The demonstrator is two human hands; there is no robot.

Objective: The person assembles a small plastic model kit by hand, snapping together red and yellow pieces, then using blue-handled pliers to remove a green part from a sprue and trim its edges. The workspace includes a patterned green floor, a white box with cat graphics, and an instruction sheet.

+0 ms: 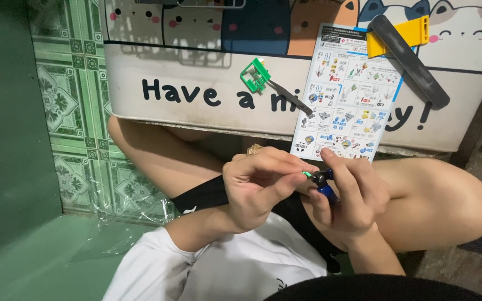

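A person's left hand (258, 187) and right hand (350, 195) are pinching a small blue-and-black model part (324, 184) just below an instruction sheet (350, 92) lying on the tabletop (196, 120), green parts frame (255, 75) left of the sheet.

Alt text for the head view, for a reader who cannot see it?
Two bare hands, left hand and right hand, pinch a small blue and black toy piece over the lap. Ahead, a low table holds an instruction sheet, tweezers and a green plastic frame.

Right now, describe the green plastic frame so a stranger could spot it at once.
Start at the low white table above the person's knees. Left of the instruction sheet lies the green frame, touching the tip of dark tweezers. It is the only green thing on the tabletop.
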